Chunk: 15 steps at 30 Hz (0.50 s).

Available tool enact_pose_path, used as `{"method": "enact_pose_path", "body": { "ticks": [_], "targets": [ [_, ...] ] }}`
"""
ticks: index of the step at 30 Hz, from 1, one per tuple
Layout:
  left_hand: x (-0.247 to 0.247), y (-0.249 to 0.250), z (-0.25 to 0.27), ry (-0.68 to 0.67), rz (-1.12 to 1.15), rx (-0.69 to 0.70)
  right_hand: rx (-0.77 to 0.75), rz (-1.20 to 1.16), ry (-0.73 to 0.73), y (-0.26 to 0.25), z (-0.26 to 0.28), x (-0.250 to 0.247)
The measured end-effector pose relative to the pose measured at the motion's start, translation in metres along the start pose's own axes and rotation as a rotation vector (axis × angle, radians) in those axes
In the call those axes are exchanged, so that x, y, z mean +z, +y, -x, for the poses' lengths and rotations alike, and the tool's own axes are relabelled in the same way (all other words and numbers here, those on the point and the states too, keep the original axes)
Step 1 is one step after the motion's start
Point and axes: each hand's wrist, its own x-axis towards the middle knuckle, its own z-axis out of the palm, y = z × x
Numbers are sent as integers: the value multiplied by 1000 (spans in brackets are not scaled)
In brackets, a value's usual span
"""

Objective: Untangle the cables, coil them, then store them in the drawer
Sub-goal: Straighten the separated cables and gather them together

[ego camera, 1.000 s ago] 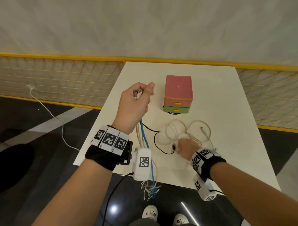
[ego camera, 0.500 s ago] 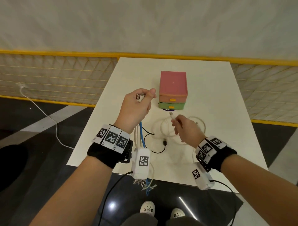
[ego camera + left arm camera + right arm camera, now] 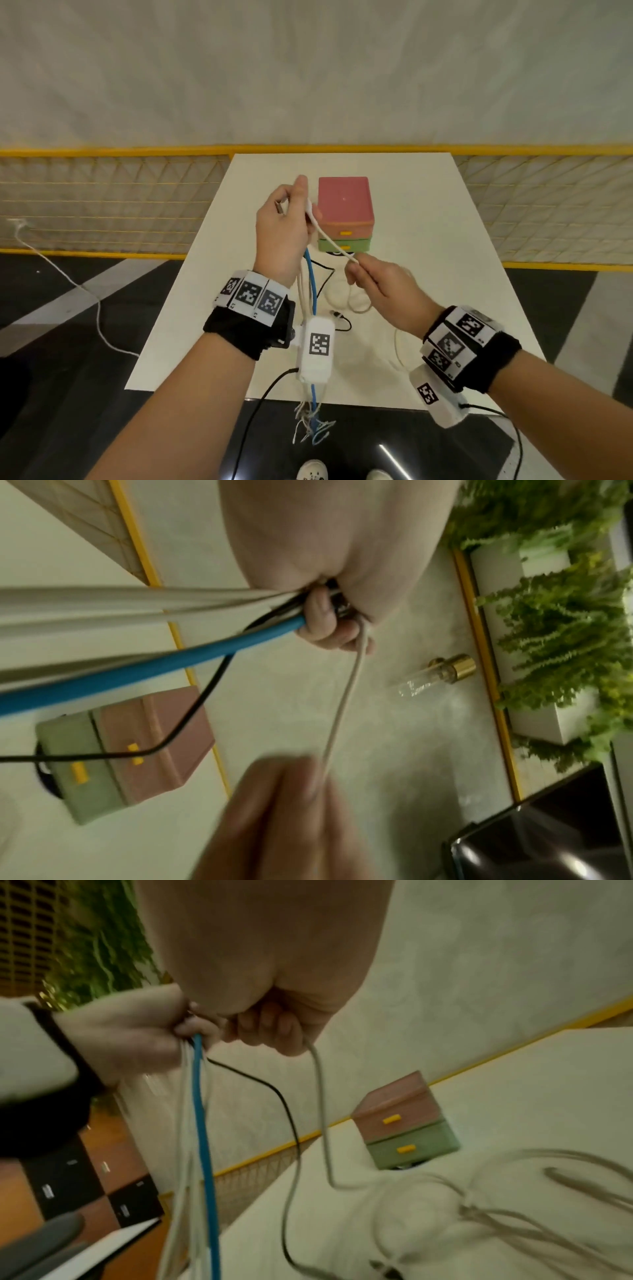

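Left hand (image 3: pixel 284 236) grips blue cable (image 3: pixel 311 281), white cable (image 3: pixel 330 240) ends; right hand (image 3: pixel 380 284) pinches white cable, taut.

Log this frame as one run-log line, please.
stage: untangling | left hand: grip on bundled cable ends, blue cable hanging | right hand: pinching white cable | drawers: shut

An indoor fenced-off recording bay: yellow mesh barrier (image 3: pixel 102 202), white table (image 3: pixel 428 308), planters (image 3: pixel 548 615).
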Motion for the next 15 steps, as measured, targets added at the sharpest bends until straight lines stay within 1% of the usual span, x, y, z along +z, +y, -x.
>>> {"method": "enact_pose_path", "body": {
  "ticks": [2, 3, 5, 6, 8, 10, 11, 13, 14, 15],
  "targets": [
    [-5, 17, -5, 42, 133, -9, 9, 24, -49, 19, 11, 1],
    [-9, 25, -9, 52, 214, -3, 36, 40, -72, 28, 15, 1],
    [-17, 39, -15, 38, 307, 8, 93, 63, -83, 43, 19, -5],
    [-21, 44, -16, 6, 308, 19, 110, 70, -74, 45, 18, -9],
    [-25, 49, -14, -114, 187, 74, 114, 71, -40, 37, 9, -21],
    [-21, 49, -4, -274, -55, 105, 83, 63, 6, 19, -5, -34],
    [-17, 47, 1, -342, -197, 88, 56, 64, 25, 8, -14, -41],
    [-6, 40, 11, -460, -450, -7, -25, 50, 53, -11, -32, -51],
    [-1, 38, 16, -502, -513, -51, -65, 45, 61, -19, -39, -54],
    [1, 35, 18, -511, -526, -65, -92, 49, 59, -25, -44, -56]
  ]
}}
